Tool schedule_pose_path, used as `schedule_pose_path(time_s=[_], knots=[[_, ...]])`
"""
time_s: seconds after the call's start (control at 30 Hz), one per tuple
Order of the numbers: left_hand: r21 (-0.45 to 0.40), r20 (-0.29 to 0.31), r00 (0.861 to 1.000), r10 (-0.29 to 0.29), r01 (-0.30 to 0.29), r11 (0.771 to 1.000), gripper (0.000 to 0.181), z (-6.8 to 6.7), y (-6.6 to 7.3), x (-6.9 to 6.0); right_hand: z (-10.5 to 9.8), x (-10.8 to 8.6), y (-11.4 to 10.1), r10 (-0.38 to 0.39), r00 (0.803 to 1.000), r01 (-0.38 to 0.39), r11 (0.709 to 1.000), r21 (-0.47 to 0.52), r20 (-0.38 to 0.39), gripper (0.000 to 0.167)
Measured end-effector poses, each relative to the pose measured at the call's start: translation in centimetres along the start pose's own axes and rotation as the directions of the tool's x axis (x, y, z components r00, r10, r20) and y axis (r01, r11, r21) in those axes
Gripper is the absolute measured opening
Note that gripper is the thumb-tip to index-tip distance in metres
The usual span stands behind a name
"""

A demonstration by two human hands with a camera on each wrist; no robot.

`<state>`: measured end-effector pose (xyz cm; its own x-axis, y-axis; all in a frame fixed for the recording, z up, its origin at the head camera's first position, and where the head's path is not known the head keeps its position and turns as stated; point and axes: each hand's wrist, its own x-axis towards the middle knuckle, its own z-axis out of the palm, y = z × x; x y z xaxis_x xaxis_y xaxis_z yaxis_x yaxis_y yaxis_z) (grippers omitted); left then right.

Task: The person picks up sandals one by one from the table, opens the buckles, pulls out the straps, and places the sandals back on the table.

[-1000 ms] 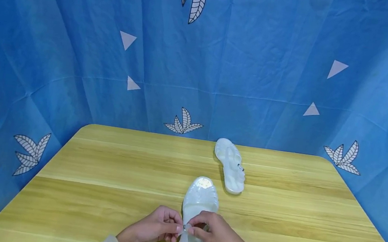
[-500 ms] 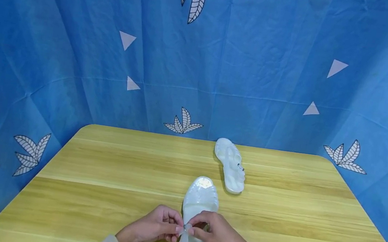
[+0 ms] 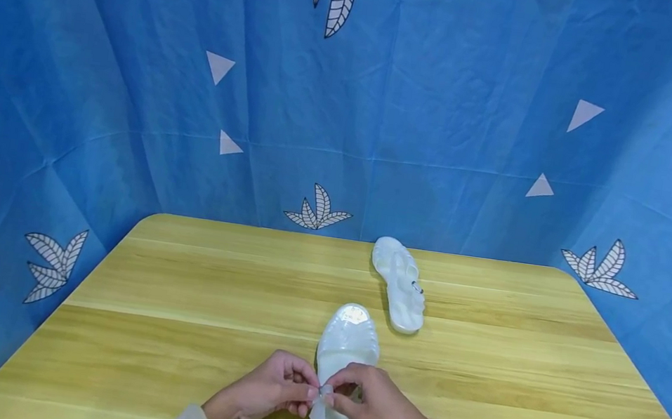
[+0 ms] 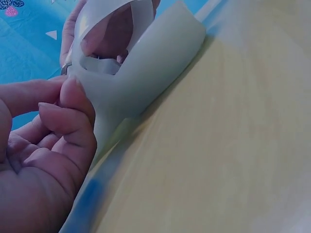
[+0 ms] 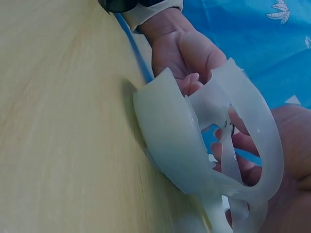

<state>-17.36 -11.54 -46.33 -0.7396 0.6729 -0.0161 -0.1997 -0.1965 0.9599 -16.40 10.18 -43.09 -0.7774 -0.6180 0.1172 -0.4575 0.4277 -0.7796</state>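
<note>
Head view: the near white sandal (image 3: 350,344) lies toe outward, and over its left edge the left hand (image 3: 269,390) and right hand (image 3: 377,404) meet, thumb and forefinger of each pinched on the strap (image 3: 319,415) by a small buckle (image 3: 321,392). I'd steady the buckle with one and ease the slick-looking strap with the other. Beyond the near white sandal, rightward, lies the other sandal (image 3: 404,307).

Left wrist view: that pinch looks closed, remaining fingers curled.

Right wrist view: the right fingertips are partly hidden; the near white sandal's heel (image 5: 167,126) sits on the wooden table (image 5: 73,145), leaf-printed blue cloth (image 5: 243,43) behind.
</note>
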Motion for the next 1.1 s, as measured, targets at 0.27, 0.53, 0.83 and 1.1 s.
schedule_pose_path(time_s=[0.27, 0.53, 0.83, 1.1], knots=[[-0.04, 0.009, 0.999, -0.033, 0.034, 0.999, 0.007, -0.2, 0.1, -0.1, -0.1, 0.1, 0.3, -0.009, 1.0, 0.009, 0.999, 0.036, 0.011, 0.014], [-0.005, 0.021, 0.998, -0.051, 0.051, 0.999, 0.012, -0.3, 0.4, -0.1, 0.0, 0.2, 0.4, -0.025, 1.0, 0.025, 1.0, -0.003, -0.018, 0.012], [0.151, -0.072, 0.996, -0.048, 0.059, 0.987, 0.034, 0.4, 0.4, 0.0, 0.3, 0.2, 0.3, -0.04, 0.998, 0.039, 0.999, -0.031, -0.038, 0.014], [0.183, -0.089, 0.996, -0.022, 0.038, 0.982, 0.033, 0.7, 0.6, 0.2, 0.5, 0.3, 0.1, -0.085, 0.991, 0.076, 0.993, -0.091, -0.107, 0.013]])
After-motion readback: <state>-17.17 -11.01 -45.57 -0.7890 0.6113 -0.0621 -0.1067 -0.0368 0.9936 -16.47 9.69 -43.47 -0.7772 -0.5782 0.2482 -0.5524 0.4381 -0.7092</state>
